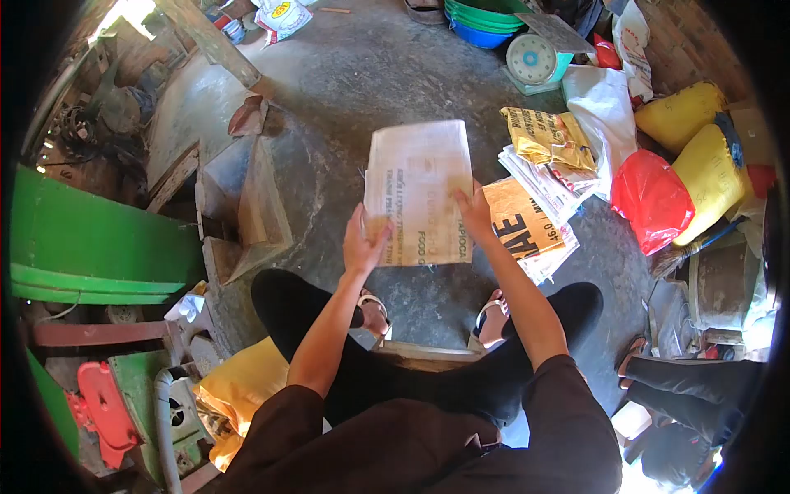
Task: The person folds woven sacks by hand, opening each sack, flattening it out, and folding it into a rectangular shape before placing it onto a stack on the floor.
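Between my hands is a folded, pale woven sack (420,189) with faded print, the word "TAPIOCA" among it. My left hand (366,240) grips its lower left edge, thumb on the front. My right hand (472,210) pinches the right edge, thumb on the front as well. The sack is held flat above the floor in front of my knees. Just to the right of it lies a stack of folded sacks: an orange one (527,216) with black letters, white ones (543,183) and a yellow one (550,138) on top.
A dial scale (533,59) stands at the back right near green basins (485,15). Red (650,202) and yellow bags (712,169) line the right side. On the left are a wooden trough (247,210) and a green machine panel (99,235). Another person's legs (699,387) show at lower right.
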Tool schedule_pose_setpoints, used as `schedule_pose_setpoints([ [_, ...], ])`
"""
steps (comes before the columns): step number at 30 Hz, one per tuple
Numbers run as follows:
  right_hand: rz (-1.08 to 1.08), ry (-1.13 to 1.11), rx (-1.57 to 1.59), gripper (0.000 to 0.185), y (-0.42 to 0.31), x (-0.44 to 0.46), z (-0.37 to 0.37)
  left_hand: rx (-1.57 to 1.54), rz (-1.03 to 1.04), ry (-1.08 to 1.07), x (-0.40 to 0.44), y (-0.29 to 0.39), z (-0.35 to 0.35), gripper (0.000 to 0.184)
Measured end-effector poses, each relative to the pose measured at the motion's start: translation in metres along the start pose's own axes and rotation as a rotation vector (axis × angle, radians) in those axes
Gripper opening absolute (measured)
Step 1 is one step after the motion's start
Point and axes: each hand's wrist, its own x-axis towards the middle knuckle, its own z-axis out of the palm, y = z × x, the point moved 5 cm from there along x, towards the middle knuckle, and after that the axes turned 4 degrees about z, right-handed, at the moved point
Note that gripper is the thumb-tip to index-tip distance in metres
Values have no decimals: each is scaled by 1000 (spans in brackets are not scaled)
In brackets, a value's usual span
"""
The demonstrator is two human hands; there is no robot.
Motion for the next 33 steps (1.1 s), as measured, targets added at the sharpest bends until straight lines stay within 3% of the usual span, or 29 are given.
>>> schedule_pose_setpoints([
  [4,-174,125,-18,73,4,27,33,28,-56,-16,33,-16,10,75],
  [7,-169,152,-294,82,91,37,69,102,-176,-181,18,-94,57,77],
  [9,3,-41,-548,88,134,20,79,209,-150,-290,-14,-160,94,79],
  [11,137,-203,-952,89,133,-9,79,219,-134,-414,-34,-159,99,81],
  [12,-22,-183,-972,87,129,-14,83,226,-129,-467,-37,-160,101,82],
  [16,-233,-352,-1091,85,137,-27,108,317,-132,-357,-27,-150,112,93],
  [18,-241,-386,-1056,93,143,-28,111,355,-257,-404,-26,-143,114,97],
  [21,-286,-624,-1140,114,127,-28,107,35,-561,-199,-63,-218,154,106],
  [23,-386,-815,-1238,121,120,-28,105,29,-461,-297,-61,-217,162,104],
  [26,-351,-612,-1283,125,144,-10,102,-29,-460,-332,-50,-211,167,100],
  [28,-310,-587,-1285,125,161,-2,102,20,-547,-355,-41,-204,164,90],
  [33,-175,-642,-1259,121,156,-11,90,262,-544,-485,-43,-196,141,79],
])
